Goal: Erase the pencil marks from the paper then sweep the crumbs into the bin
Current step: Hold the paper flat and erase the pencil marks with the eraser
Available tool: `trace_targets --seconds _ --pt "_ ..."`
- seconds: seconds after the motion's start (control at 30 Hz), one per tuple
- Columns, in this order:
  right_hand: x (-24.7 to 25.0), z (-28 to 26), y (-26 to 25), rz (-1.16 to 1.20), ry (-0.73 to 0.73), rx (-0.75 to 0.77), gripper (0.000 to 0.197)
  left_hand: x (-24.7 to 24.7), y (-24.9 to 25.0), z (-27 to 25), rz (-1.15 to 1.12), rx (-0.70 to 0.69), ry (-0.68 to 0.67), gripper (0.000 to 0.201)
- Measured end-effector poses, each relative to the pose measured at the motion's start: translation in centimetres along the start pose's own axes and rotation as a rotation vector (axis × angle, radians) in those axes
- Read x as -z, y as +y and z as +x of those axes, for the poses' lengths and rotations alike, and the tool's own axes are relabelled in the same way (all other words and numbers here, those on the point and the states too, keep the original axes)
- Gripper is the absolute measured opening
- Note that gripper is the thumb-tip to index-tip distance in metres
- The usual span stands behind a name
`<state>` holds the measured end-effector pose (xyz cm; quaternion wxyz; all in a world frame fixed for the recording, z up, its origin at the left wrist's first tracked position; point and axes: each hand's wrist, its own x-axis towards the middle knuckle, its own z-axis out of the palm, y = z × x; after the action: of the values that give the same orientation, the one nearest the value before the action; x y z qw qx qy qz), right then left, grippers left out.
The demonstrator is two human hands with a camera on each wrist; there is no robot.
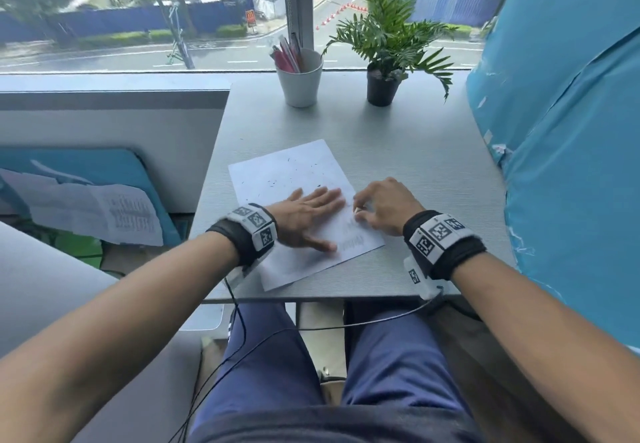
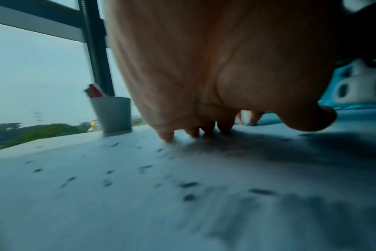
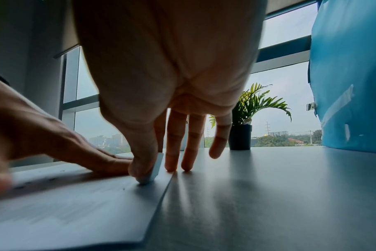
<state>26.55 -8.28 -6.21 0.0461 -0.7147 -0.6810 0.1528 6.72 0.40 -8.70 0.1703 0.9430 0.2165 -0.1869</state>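
Observation:
A white sheet of paper lies tilted on the grey table, dotted with dark eraser crumbs over its upper half. Faint pencil marks show near its lower right edge. My left hand lies flat on the paper with straight fingers, pressing it down. My right hand pinches a small white eraser between thumb and forefinger, its corner touching the paper close to the right edge. In the left wrist view the crumbs lie scattered under the palm. No bin is in view.
A white cup of pens and a potted plant stand at the table's far edge by the window. A blue wrapped panel borders the right side. A grey partition runs along the left. The table's near edge is above my knees.

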Motion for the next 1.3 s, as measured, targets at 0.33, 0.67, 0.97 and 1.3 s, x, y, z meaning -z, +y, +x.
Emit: trace_targets --seconds 0.33,0.67,0.97,1.3 --pt "0.8 1.1 -0.8 -0.009 0.007 0.024 0.007 0.1 0.9 -0.8 0.067 0.096 0.078 0.11" --pt "1.2 2.2 -1.1 0.102 0.095 0.008 0.009 1.4 1.4 0.5 -0.129 0.189 -0.016 0.129" --pt "-0.1 3.0 -2.3 0.269 0.151 -0.104 0.009 1.5 0.9 1.6 -0.139 0.288 -0.051 0.143" --pt "-0.4 2.2 -3.1 0.277 0.024 -0.011 0.012 1.5 1.1 1.6 -0.151 0.302 -0.056 0.146"
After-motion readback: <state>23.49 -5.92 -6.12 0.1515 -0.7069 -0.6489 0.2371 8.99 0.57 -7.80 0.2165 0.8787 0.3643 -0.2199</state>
